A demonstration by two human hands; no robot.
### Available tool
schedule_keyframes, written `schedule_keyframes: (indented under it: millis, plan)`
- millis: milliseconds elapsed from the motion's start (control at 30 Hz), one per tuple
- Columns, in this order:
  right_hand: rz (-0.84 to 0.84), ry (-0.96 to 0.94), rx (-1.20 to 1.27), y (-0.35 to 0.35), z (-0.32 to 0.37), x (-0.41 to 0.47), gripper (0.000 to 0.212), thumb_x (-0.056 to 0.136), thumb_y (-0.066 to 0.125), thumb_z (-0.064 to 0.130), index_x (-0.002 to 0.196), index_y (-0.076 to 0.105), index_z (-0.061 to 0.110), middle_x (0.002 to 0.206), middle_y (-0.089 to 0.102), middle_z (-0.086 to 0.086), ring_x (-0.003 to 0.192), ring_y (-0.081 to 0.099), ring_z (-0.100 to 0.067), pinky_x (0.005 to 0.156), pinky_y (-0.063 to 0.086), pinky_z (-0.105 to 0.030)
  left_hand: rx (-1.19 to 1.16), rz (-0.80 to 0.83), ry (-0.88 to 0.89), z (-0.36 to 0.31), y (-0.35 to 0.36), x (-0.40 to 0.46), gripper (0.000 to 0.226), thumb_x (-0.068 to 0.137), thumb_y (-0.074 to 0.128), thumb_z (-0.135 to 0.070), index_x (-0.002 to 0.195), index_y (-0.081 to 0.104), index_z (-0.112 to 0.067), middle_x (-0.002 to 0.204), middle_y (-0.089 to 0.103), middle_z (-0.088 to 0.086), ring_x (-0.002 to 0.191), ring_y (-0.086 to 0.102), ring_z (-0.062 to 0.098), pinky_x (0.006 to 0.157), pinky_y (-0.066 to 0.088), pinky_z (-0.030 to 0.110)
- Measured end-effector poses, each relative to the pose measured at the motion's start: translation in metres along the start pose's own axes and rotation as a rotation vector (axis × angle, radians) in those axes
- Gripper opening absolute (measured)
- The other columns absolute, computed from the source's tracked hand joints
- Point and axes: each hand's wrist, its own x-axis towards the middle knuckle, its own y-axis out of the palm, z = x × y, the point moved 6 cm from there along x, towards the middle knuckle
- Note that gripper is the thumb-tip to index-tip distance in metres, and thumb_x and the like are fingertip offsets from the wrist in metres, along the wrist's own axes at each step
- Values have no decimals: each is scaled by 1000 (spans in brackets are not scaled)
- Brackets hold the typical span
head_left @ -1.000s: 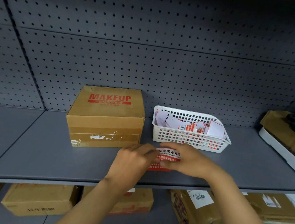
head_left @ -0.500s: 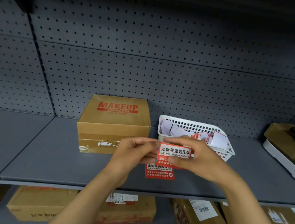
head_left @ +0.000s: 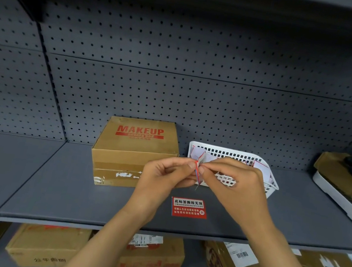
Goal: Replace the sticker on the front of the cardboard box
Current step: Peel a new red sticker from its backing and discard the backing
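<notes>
A brown cardboard box (head_left: 132,149) marked MAKEUP stands on the grey shelf (head_left: 54,188), its front face bearing white torn sticker scraps. My left hand (head_left: 164,177) and my right hand (head_left: 231,182) meet just right of the box, both pinching a red sticker (head_left: 197,173) that I see edge-on between the fingertips. Another red sticker (head_left: 189,207) with white and black text lies flat on the shelf below my hands.
A white plastic basket (head_left: 235,153) holding several paper slips stands right of the box, partly hidden by my right hand. A white tray with brown packaging (head_left: 343,193) sits far right. Cardboard boxes (head_left: 45,248) fill the lower shelf. Pegboard backs the shelf.
My hands have lifted the red sticker and turned it from face-on to edge-on. The second sticker on the shelf now lies fully uncovered.
</notes>
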Motion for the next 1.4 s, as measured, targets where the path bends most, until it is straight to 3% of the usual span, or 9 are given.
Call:
schedule_keyframes:
  millis: [167,533,767,900,1000,1100,1233,1400]
  plan:
    - [30,-4,38,-1,2,1,9,86,77,13,92,83,13,87,79,5,80,73,-6,73,60,-33,6,26,24,-4,0,1,22,74,72,-19,92,78,-8,79,80,7,73,77,13,66,58,18]
    - [42,-15,40,-8,5,2,16,87,71,23,91,83,13,86,79,5,80,73,-6,73,60,-32,167,169,128,-8,8,4,16,83,65,-21,91,74,-11,81,78,-5,76,72,6,71,55,17]
    - [122,-35,34,-7,7,4,14,84,72,22,87,83,15,81,77,6,76,70,-2,71,56,-23,357,198,206,-13,6,6,13,83,67,-23,86,76,-13,79,76,3,75,69,9,74,54,20]
    - [124,-12,-10,-5,7,4,10,79,72,16,80,83,15,77,77,8,73,70,-2,70,56,-26,470,198,246,-12,4,7,8,90,69,-11,89,77,-8,84,76,8,79,71,17,78,56,28]
    - [111,46,-14,-3,6,2,14,78,69,22,76,82,17,74,76,10,70,70,-4,68,56,-28,548,170,271,-13,5,6,8,91,70,-10,90,77,-12,86,77,0,82,73,18,79,57,29]
    - [95,133,26,-1,3,1,21,78,65,33,77,82,19,72,75,11,69,70,-6,65,56,-26,615,136,304,-14,7,5,7,91,70,-12,90,77,-14,86,78,-4,82,73,11,77,56,22]
    - [86,289,101,4,-7,-1,11,78,72,18,80,83,20,74,77,12,73,71,-6,68,58,-22,645,105,320,-15,8,6,8,91,69,-12,90,76,-15,86,77,-5,82,72,9,76,55,20]
    - [139,390,245,8,-9,0,26,87,72,14,79,78,37,78,79,17,76,74,-1,74,57,-17,627,93,302,-14,7,9,8,93,67,-10,89,74,-13,84,76,-6,77,71,6,71,52,16]
